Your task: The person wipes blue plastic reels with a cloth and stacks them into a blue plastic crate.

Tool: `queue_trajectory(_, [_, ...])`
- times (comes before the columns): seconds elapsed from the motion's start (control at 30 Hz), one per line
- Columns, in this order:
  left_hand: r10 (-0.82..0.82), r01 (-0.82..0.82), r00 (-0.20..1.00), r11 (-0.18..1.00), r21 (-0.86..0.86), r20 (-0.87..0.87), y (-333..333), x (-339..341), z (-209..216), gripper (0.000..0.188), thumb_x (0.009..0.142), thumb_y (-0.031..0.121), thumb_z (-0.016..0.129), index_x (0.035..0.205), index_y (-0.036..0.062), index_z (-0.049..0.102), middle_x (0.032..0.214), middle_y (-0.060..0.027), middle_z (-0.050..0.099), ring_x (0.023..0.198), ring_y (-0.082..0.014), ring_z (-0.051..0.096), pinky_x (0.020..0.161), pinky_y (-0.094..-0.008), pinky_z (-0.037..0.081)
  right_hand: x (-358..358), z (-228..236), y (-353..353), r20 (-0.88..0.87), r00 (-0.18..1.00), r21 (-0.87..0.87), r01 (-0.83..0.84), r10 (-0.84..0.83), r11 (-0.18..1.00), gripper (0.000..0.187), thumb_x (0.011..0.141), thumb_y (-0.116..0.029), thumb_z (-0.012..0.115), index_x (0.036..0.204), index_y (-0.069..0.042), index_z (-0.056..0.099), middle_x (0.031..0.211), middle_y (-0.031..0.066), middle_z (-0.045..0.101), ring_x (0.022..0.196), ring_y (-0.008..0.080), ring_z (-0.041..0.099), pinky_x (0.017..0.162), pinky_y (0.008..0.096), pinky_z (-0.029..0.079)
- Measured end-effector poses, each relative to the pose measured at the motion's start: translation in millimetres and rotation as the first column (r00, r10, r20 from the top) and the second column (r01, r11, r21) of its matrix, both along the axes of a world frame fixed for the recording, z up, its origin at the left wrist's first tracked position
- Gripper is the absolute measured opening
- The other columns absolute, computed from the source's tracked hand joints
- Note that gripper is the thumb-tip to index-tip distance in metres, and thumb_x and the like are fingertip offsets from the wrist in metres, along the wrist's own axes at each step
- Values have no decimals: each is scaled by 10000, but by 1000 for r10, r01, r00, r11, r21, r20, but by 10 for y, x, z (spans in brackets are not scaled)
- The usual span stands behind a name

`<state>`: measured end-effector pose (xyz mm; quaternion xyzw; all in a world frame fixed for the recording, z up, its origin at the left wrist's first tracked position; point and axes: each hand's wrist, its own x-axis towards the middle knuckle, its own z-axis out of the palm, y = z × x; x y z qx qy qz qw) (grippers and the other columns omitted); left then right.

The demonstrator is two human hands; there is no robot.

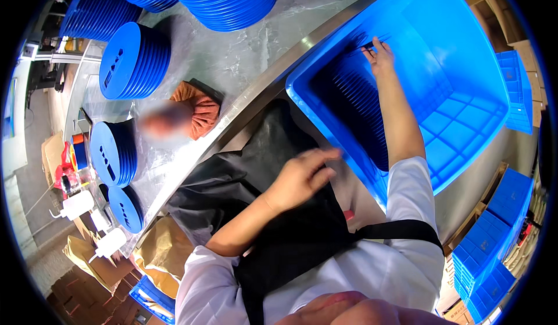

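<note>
My right hand (380,55) reaches into a big blue plastic crate (465,98) and its fingers rest on the top of a row of blue discs (360,101) standing on edge inside; whether it grips one I cannot tell. My left hand (302,177) hangs in front of my black apron (279,209), fingers loosely apart, holding nothing. The crate sits tilted beside the edge of the grey worktable (232,58).
Stacks of blue discs (133,60) lie on the table, with an orange cloth (200,107) among them. White squeeze bottles (78,204) stand at the left. Brown cardboard and paper (157,255) lie on the floor. Stacked blue crates (494,243) sit at the right.
</note>
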<state>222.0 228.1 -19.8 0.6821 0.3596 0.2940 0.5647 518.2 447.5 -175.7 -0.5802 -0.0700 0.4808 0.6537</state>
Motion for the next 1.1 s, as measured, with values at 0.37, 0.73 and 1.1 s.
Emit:
queue_trajectory(0.37, [-492,631,770,681,-372,406,-115,432,1137,332,855,170,630,1099,20,463,919,-120,587,799,-218,577,697,-336,444,-15,-324,-70,242,863,-427,-316,443,847,618,876,-416,603,1344,-49,436,1376,145,407,1221,374,417,841,405,510])
queue_trajectory(0.73, [-730,528,506,683,504,460,-735,290,1710,263,762,104,658,996,41,555,913,-159,584,842,-319,577,697,-392,456,-146,209,-1067,617,774,104,-263,145,959,295,937,-105,512,1215,-12,548,1259,120,535,1139,221,519,902,347,461])
queue_trajectory(1.1, [704,-719,633,689,-91,322,-1187,-2356,545,415,900,187,584,1271,31,482,1279,-123,489,1213,-247,442,1025,-366,339,-2965,2304,-1977,801,82,158,-984,593,-77,361,902,-41,519,1254,27,480,1305,158,506,1200,269,496,992,374,405])
